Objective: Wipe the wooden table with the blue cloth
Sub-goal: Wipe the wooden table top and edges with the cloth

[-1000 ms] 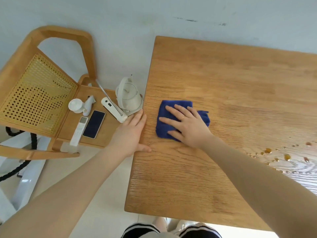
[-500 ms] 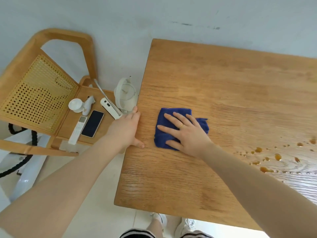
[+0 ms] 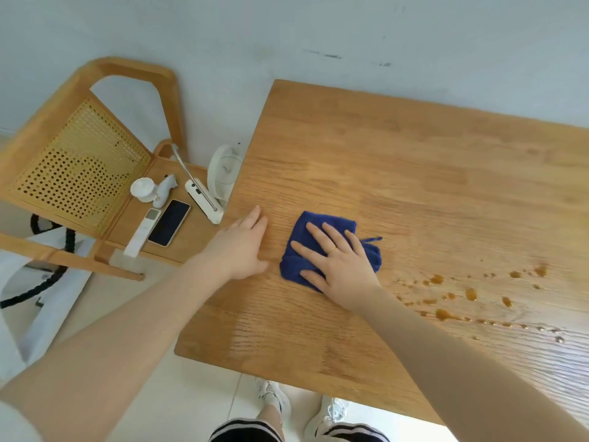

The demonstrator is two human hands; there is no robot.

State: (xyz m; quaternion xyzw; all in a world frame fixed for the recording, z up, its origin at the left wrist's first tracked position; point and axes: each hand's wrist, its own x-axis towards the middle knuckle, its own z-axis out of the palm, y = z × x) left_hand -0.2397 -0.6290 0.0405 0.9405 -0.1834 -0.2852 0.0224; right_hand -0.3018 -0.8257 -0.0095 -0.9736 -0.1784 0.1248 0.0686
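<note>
Wood and cane: chair point(image 3: 79, 161) at far left, beside the table. On its seat, left to right: small white cup point(image 3: 142, 189); white figurine-like item point(image 3: 165, 194), kind unclear; white remote point(image 3: 142, 232); black phone point(image 3: 169, 222), face up; white bar-shaped device point(image 3: 204, 201) with a thin metal rod; white round appliance point(image 3: 224, 175), partly hidden by the table edge.

Left hand point(image 3: 237, 247): flat on the wooden table point(image 3: 414, 173) near its left edge, fingers straight and together, grasping nothing.

Blue cloth point(image 3: 299, 250): folded, lying on the table just right of the left hand, apart from it.

Right hand point(image 3: 341, 266): palm down on the cloth, fingers spread and straight, pressing it; ring on one finger.

Brown droplets point(image 3: 471, 293): scattered on the table right of the cloth, not touching it.
</note>
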